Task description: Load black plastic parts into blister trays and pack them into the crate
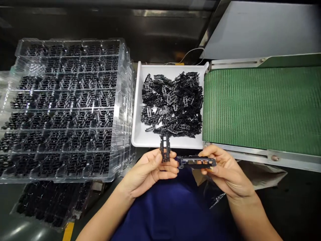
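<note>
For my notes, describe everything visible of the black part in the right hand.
The black part is a narrow frame, seemingly plastic, with long rails, a slot between them and blockier ends. It is held sideways, this side of the white tray. The right hand grips its right end; whether the left hand touches it is unclear.

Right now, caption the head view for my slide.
Left hand and right hand each hold a black slotted frame near a white rectangular tray.

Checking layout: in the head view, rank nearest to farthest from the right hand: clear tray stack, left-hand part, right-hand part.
1. Right-hand part: in the right hand's grip.
2. Left-hand part: leftward, held in the left hand.
3. Clear tray stack: far left.
</note>
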`<state>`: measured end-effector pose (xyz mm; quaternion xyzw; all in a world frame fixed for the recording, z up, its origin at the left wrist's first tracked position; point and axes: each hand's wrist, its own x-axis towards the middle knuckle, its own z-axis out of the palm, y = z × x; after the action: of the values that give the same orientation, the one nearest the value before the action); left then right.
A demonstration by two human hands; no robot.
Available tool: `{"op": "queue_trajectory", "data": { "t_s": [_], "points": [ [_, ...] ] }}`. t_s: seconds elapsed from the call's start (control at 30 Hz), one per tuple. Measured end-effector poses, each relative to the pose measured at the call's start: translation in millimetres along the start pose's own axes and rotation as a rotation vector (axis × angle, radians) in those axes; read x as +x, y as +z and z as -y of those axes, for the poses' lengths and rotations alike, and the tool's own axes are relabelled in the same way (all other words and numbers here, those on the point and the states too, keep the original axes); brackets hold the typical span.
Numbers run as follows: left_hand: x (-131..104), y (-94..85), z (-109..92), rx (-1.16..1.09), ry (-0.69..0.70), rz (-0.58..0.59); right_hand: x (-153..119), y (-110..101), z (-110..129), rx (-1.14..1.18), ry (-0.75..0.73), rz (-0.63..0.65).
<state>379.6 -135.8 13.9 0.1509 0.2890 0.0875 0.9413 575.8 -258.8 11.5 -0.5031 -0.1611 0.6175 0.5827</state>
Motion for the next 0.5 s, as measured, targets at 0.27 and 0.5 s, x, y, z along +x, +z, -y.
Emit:
{"op": "queue_trajectory", "data": {
  "t_s": [0.27,0.5],
  "points": [
    [13.4,8.5,3.3,-0.009,-0.157,0.003,-17.5,-10.2,-5.7,-0.103,-0.165,-0.096],
    [31.7,19.2,10.7,0.031,-0.234,0.007,-69.2,-79.5,-13.3,-0.311,-0.082,-0.179]
  ]
}}
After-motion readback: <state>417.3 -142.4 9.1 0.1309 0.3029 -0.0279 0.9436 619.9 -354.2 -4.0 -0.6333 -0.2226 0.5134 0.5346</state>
